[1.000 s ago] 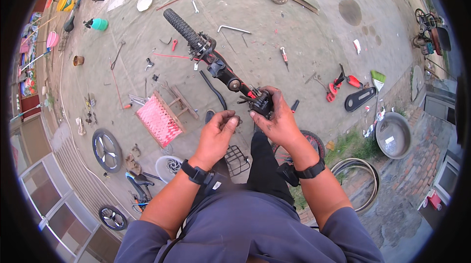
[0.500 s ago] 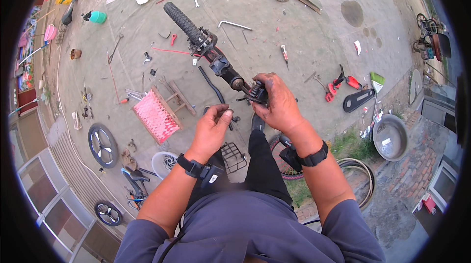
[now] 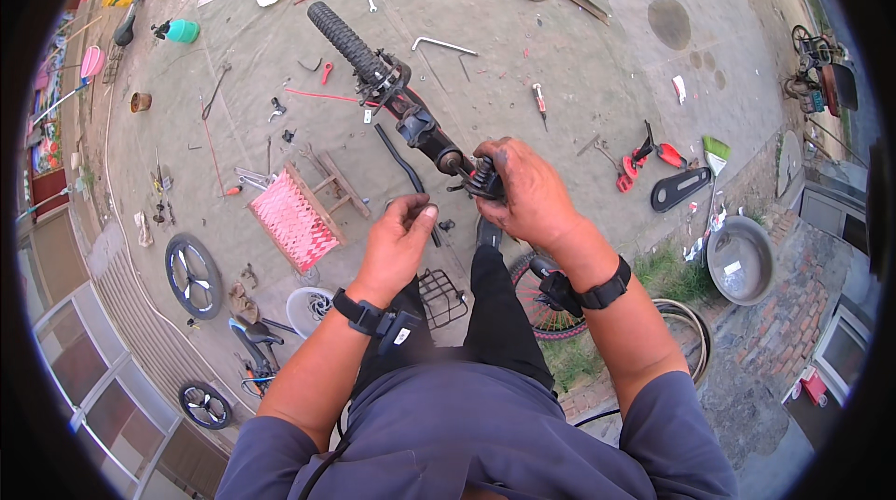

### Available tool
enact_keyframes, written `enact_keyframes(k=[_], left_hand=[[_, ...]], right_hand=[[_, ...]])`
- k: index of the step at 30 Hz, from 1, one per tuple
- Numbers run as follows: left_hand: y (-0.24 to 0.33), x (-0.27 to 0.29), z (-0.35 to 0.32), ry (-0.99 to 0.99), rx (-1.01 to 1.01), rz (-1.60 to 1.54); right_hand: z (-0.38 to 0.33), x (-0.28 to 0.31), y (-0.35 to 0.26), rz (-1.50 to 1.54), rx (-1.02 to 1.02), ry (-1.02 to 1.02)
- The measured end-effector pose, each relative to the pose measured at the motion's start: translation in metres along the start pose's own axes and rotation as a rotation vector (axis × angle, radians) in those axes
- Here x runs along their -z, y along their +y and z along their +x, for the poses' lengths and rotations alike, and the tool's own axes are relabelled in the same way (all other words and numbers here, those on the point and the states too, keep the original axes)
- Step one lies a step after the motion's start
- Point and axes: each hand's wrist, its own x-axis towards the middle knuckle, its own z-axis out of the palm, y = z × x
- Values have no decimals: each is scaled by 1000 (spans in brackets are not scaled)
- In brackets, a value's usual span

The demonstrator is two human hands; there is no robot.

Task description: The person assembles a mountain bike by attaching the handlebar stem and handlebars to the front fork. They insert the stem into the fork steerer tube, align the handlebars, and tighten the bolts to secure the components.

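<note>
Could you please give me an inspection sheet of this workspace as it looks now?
Surface: grey concrete yard, stained in places.
Job's things: bicycle handlebar with black rubber end, held up off the ground.
Clutter: pink woven stool, loose wheel, metal basin, red-handled tool, scattered wrenches.
Hands: right hand clasps the handlebar's clamp end; left hand pinches something too small to identify.
Cables: thin red cable on the ground.
Surroundings: brick paving, grass patch, windows at left.
</note>
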Motion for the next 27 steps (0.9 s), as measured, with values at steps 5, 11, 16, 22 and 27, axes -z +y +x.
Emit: enact_keyframes(k=[5, 11, 16, 22, 27], left_hand=[[19, 0, 16, -3, -77, 181], [24, 8, 58, 142, -572, 797], [30, 20, 98, -35, -716, 686], [29, 25, 146, -319, -920, 653], [44, 19, 177, -590, -1021, 738]], right_hand=[[-1, -5, 6, -39, 53, -17], [1, -4, 12, -35, 79, -48], [6, 3, 3, -8, 61, -55], [2, -10, 12, -37, 12, -54], [5, -12, 18, -51, 26, -31]])
